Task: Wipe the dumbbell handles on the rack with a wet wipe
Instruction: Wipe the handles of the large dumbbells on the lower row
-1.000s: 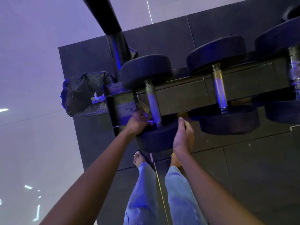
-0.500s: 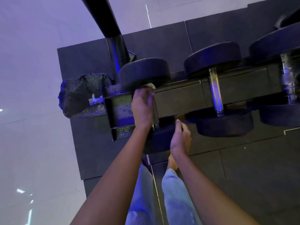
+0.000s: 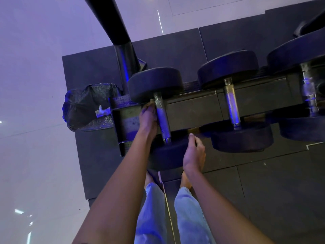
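The leftmost dumbbell lies across the rack, its knurled steel handle running between two dark round heads. My left hand presses against the left side of that handle, fingers curled near its far end. A small pale bit of the wet wipe shows at the fingertips; the rest is hidden under the hand. My right hand grips the right edge of the near head. A second dumbbell handle lies to the right, untouched.
A third dumbbell sits at the right edge. A bin lined with a black bag stands left of the rack, with a black post behind it. My bare feet and jeans are below, on dark floor mats.
My left hand went from the near end of the handle up along it, then shifted to its left side, uncovering the steel. My right hand stayed on the near head.
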